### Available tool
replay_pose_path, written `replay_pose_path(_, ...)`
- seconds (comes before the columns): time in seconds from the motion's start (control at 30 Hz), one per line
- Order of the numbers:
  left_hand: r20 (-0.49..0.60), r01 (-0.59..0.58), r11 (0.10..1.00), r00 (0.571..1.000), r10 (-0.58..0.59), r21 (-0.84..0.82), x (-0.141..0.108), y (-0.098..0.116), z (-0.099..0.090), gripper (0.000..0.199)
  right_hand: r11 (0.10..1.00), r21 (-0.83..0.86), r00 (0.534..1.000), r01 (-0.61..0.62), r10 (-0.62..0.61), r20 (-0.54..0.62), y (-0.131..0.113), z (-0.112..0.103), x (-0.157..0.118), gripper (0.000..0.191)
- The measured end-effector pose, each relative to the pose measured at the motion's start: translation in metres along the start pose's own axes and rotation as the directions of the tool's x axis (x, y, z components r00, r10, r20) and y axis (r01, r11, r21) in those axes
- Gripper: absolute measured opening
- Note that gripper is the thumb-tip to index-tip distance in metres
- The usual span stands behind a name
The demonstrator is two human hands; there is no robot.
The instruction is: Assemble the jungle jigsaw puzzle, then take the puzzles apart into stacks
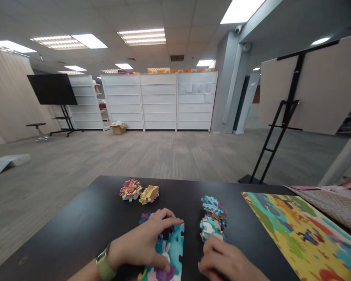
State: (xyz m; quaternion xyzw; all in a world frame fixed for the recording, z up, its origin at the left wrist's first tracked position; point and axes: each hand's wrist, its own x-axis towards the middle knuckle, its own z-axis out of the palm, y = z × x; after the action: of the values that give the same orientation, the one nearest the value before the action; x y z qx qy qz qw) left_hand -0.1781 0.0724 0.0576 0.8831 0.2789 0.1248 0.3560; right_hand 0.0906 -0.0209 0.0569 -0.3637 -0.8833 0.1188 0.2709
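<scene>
A partly joined jigsaw puzzle (177, 244), turquoise with a white rabbit and purple shapes, lies on the black table in front of me. My left hand (144, 240) rests over it with fingers spread, the index finger near its upper edge and the thumb on its lower part. This hand hides much of the puzzle's left side. Beside the near end of a heap of loose jigsaw pieces (213, 226) is my right hand (226, 259), fingers curled together. Whether a piece is between those fingers is hidden. A few dark blue pieces (144, 217) show beyond my left hand.
Two more piles of pieces, one red (130, 190) and one yellow (149, 194), sit toward the table's far edge. A colourful picture sheet (304, 230) lies at the right, beside a patterned fabric item (336, 203). Past the table stands a black easel (280, 117).
</scene>
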Motion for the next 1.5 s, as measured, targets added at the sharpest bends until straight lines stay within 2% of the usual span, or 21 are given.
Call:
replay_pose_path(0.07, -0.089, -0.029, 0.999, 0.996, 0.024, -0.046, 0.000, 0.000, 0.003, 0.073, 0.992, 0.048, 0.970, -0.118, 0.125, -0.206, 0.016, -0.005, 0.001, 0.015)
replay_pose_path(0.13, -0.175, -0.065, 0.995, 0.983, 0.052, -0.069, 0.001, -0.001, 0.007, 0.062, 0.969, 0.060, 0.911, -0.239, 0.245, -0.332, 0.035, -0.008, 0.001, 0.013)
replay_pose_path(0.2, -0.233, -0.104, 0.992, 0.969, 0.084, -0.073, 0.002, -0.002, 0.010, 0.053, 0.950, -0.002, 0.888, -0.311, 0.290, -0.357, 0.051, -0.009, 0.000, 0.013)
replay_pose_path(0.3, -0.317, -0.141, 0.984, 0.943, 0.099, -0.111, 0.004, -0.006, 0.018, 0.041, 0.921, -0.198, 0.888, -0.334, 0.238, -0.392, 0.058, -0.009, -0.001, 0.011)
replay_pose_path(0.37, -0.375, -0.162, 0.970, 0.923, 0.084, -0.182, 0.004, -0.009, 0.025, 0.036, 0.917, -0.282, 0.904, -0.282, 0.155, -0.398, 0.050, -0.009, 0.000, 0.012)
replay_pose_path(0.4, -0.395, -0.171, 0.961, 0.916, 0.073, -0.218, 0.005, -0.010, 0.030, 0.035, 0.930, -0.294, 0.926, -0.221, 0.106, -0.362, 0.043, -0.008, 0.000, 0.014)
replay_pose_path(0.47, -0.413, -0.192, 0.945, 0.908, 0.069, -0.265, 0.006, -0.010, 0.039, 0.033, 0.957, -0.288, 0.970, -0.039, -0.034, -0.242, 0.028, -0.004, 0.001, 0.018)
replay_pose_path(0.53, -0.409, -0.220, 0.938, 0.907, 0.096, -0.268, 0.007, -0.010, 0.048, 0.031, 0.948, -0.290, 0.977, 0.130, -0.171, -0.124, 0.016, 0.006, 0.003, 0.018)
replay_pose_path(0.6, -0.390, -0.252, 0.936, 0.910, 0.142, -0.246, 0.006, -0.010, 0.054, 0.031, 0.931, -0.300, 0.969, 0.208, -0.237, -0.064, 0.008, 0.016, 0.005, 0.015)
replay_pose_path(0.63, -0.367, -0.255, 0.938, 0.917, 0.158, -0.233, 0.006, -0.009, 0.055, 0.034, 0.934, -0.294, 0.973, 0.204, -0.226, -0.041, 0.006, 0.020, 0.005, 0.017)
replay_pose_path(0.7, -0.285, -0.224, 0.954, 0.945, 0.162, -0.199, 0.005, -0.008, 0.055, 0.054, 0.959, -0.246, 0.988, 0.142, -0.151, -0.018, 0.005, 0.023, 0.006, 0.024)
replay_pose_path(0.77, -0.170, -0.153, 0.979, 0.977, 0.129, -0.137, 0.005, -0.005, 0.052, 0.084, 0.984, -0.155, 0.993, 0.091, -0.102, -0.058, 0.006, 0.021, 0.005, 0.029)
replay_pose_path(0.83, -0.090, -0.082, 0.994, 0.993, 0.076, -0.069, 0.006, -0.001, 0.048, 0.101, 0.998, -0.057, 0.984, 0.028, -0.037, -0.172, 0.008, 0.015, 0.004, 0.028)
replay_pose_path(0.93, -0.053, -0.044, 0.998, 0.998, 0.042, -0.039, 0.008, 0.005, 0.045, 0.092, 0.988, -0.001, 0.921, -0.153, 0.142, -0.362, 0.011, 0.003, 0.000, 0.023)
replay_pose_path(1.0, -0.042, -0.055, 0.998, 0.998, 0.053, -0.034, 0.010, 0.008, 0.045, 0.083, 0.966, -0.028, 0.874, -0.257, 0.220, -0.433, 0.016, -0.005, -0.002, 0.024)
replay_pose_path(1.03, -0.042, -0.058, 0.998, 0.997, 0.057, -0.024, 0.010, 0.009, 0.044, 0.079, 0.956, -0.047, 0.865, -0.291, 0.242, -0.440, 0.019, -0.008, -0.002, 0.024)
replay_pose_path(1.13, -0.066, -0.043, 0.998, 0.997, 0.046, 0.040, 0.009, 0.011, 0.038, 0.071, 0.934, -0.120, 0.892, -0.336, 0.275, -0.360, 0.030, -0.013, -0.001, 0.024)
replay_pose_path(1.2, -0.054, -0.049, 0.995, 0.997, 0.054, 0.089, 0.007, 0.011, 0.027, 0.077, 0.915, -0.188, 0.906, -0.356, 0.289, -0.309, 0.038, -0.012, 0.001, 0.022)
replay_pose_path(1.33, 0.129, -0.109, 0.982, 0.988, 0.089, 0.154, 0.002, 0.013, 0.002, 0.106, 0.875, -0.301, 0.902, -0.379, 0.276, -0.333, 0.040, -0.007, 0.002, 0.018)
replay_pose_path(1.4, 0.169, -0.107, 0.981, 0.982, 0.080, 0.164, 0.000, 0.013, -0.005, 0.107, 0.895, -0.302, 0.924, -0.329, 0.239, -0.300, 0.032, -0.008, 0.003, 0.019)
replay_pose_path(1.5, 0.156, -0.107, 0.980, 0.984, 0.081, 0.166, 0.000, 0.011, -0.005, 0.105, 0.944, -0.282, 0.978, -0.169, 0.125, -0.169, 0.014, -0.011, 0.004, 0.018)
